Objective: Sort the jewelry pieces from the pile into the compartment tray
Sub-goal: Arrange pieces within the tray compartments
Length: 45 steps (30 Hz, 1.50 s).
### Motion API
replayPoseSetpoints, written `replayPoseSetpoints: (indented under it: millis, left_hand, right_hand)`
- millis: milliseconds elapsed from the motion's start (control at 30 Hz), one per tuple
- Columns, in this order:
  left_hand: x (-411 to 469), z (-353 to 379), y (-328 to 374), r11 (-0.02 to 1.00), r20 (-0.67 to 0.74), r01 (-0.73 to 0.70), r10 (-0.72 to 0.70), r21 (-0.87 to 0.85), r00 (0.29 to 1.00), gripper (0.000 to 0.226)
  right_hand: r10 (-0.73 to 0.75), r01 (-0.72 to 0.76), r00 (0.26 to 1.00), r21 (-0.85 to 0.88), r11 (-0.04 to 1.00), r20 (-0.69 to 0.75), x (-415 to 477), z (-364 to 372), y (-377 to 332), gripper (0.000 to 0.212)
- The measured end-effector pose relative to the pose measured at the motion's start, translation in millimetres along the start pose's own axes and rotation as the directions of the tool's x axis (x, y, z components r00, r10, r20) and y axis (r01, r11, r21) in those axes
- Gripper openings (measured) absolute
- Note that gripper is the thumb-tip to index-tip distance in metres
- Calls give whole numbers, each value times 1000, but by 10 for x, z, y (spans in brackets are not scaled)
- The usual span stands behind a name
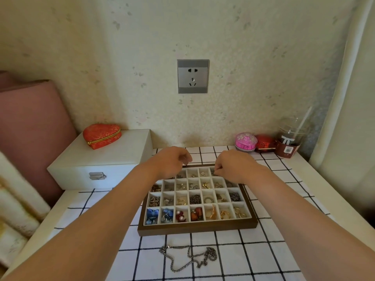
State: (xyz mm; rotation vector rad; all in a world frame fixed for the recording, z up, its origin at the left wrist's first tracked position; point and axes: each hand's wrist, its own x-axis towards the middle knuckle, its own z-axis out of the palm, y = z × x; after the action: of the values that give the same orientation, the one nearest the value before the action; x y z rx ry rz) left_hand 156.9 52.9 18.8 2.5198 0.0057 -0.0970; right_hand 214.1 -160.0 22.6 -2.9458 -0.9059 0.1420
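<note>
A wooden compartment tray (197, 227) with cream cells lies on the checked cloth, most cells holding small jewelry pieces. Both of my hands hover over its far row. My right hand (231, 164) pinches a small dark metal piece (213, 173) above a far-right cell. My left hand (171, 161) has its fingers curled over the far-left cells; whether it holds anything is hidden. A silver chain (189, 258) lies loose on the cloth in front of the tray.
A white latched box (105, 159) with a red heart-shaped case (102, 135) stands at the left. At the back right are a pink round box (246, 142), a red box (264, 143) and a drink cup with a straw (289, 141). A wall socket (192, 76) is behind.
</note>
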Motion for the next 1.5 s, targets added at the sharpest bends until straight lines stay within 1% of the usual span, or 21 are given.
replayPoseSetpoints:
  millis: [67,167,233,300,400,467,633,767,833,933,1067,1133,1200,1333,1400,1467,1500]
  left_hand:
    - [-57,-7,-8,1000,-41,-13,13,-1,999,45]
    - [-205,-14,17,997,-110,-66,71,44,991,31]
    - [-374,-4,45,989,-135,-112,125,95,983,23]
    - [-598,13,72,983,-140,-131,148,127,979,18]
    - [-980,55,90,972,-115,-132,156,194,981,14]
    - [-1217,80,98,960,-80,-137,161,246,984,12]
    - [-1647,140,186,947,29,-195,194,255,980,13]
    - [-1782,232,201,953,127,-202,176,228,976,15]
    - [-1805,267,200,955,187,-191,150,227,971,17]
    - [-1834,292,187,947,266,-187,116,262,957,20]
    - [-1856,314,156,945,260,-161,86,285,962,13]
    - [-1868,334,148,946,253,-158,85,283,964,12]
    - [-1889,349,152,947,236,-159,93,279,967,11]
    - [-1920,393,129,941,189,-161,107,298,976,10]
    - [-1914,416,115,935,199,-186,129,301,971,10]
    - [-1903,424,128,947,227,-216,163,236,960,11]
    - [-1899,412,144,969,235,-200,163,143,958,13]
  right_hand:
    - [11,-11,1000,33,999,-1,-17,-19,10,14]
    - [11,-5,998,106,994,-59,-84,-62,-14,12]
    - [-2,21,993,161,987,-117,-165,-112,-97,13]
    - [-45,77,988,219,973,-146,-285,-165,-247,14]
    - [-158,185,982,370,910,-101,-548,-205,-519,11]
    - [-224,215,974,408,887,-26,-745,-198,-665,8]
    - [-330,235,928,411,881,175,-1127,-100,-924,8]
    - [-364,283,888,292,914,280,-1289,55,-1016,20]
    - [-376,305,882,266,914,282,-1325,122,-1008,22]
    - [-395,340,885,238,910,248,-1357,170,-990,15]
    - [-418,393,868,143,908,268,-1392,205,-1007,13]
    - [-411,387,863,138,912,293,-1406,198,-1011,15]
    - [-404,365,859,176,914,315,-1414,174,-1010,17]
    - [-370,257,875,349,901,313,-1408,118,-984,13]
    - [-359,211,881,424,881,307,-1409,102,-983,12]
    - [-365,178,880,503,846,304,-1410,100,-978,14]
    - [-365,156,883,551,820,294,-1403,109,-969,16]
